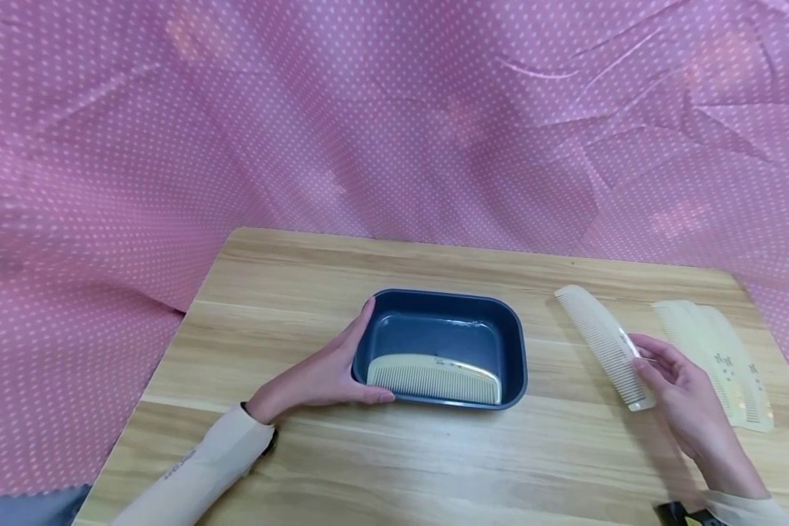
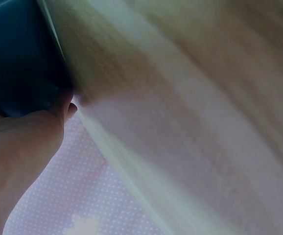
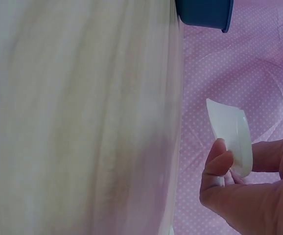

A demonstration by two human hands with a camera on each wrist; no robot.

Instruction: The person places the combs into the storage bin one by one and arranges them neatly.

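A dark blue rectangular tray (image 1: 447,303) sits in the middle of the table, and a pale cream comb (image 1: 434,376) lies in it along the near wall. My left hand (image 1: 332,369) grips the tray's left end, thumb at the near side and fingers round the far left corner. Held above the table, right of the tray, is a second cream comb (image 1: 598,340). My right hand (image 1: 687,398) pinches it near its lower end between thumb and fingers. In the right wrist view this comb (image 3: 232,129) shows nearly end-on.
More cream combs (image 1: 717,358) lie overlapped on the wooden table (image 1: 368,467) at the right, partly behind my right hand. Pink dotted cloth (image 1: 394,131) hangs beyond the table's far edge and along its sides.
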